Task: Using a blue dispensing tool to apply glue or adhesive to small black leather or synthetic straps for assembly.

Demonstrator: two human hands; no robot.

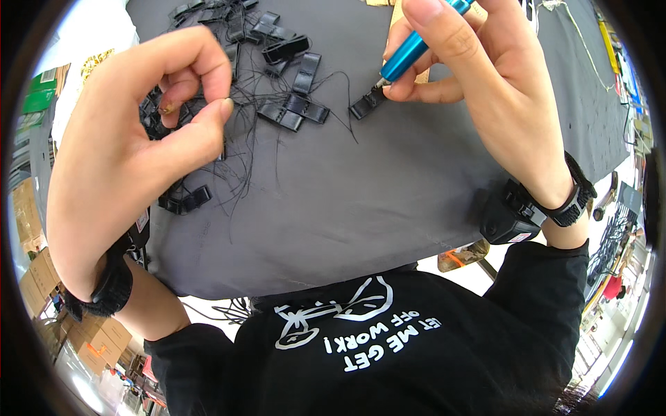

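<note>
My right hand (479, 69) grips a shiny blue pen-shaped tool (406, 58), its thin tip pointing down and left. Right at that tip and by my fingertips is a small black strap loop (366, 105) with fine thread trailing from it. Over the left of the table, my left hand (132, 132) has thumb and forefinger pressed together. Anything in that pinch is too fine to make out, though loose black threads (246, 132) lie close by. Several more black loops (305, 73) are heaped and scattered between my hands, partly hidden behind my left hand.
A dark grey cloth (333, 215) covers the table, its near edge curving in front of my body. White material (90, 38) lies at the far left. Cardboard boxes (104, 343) stand beyond the table at lower left. Black straps with devices (517, 211) circle my wrists.
</note>
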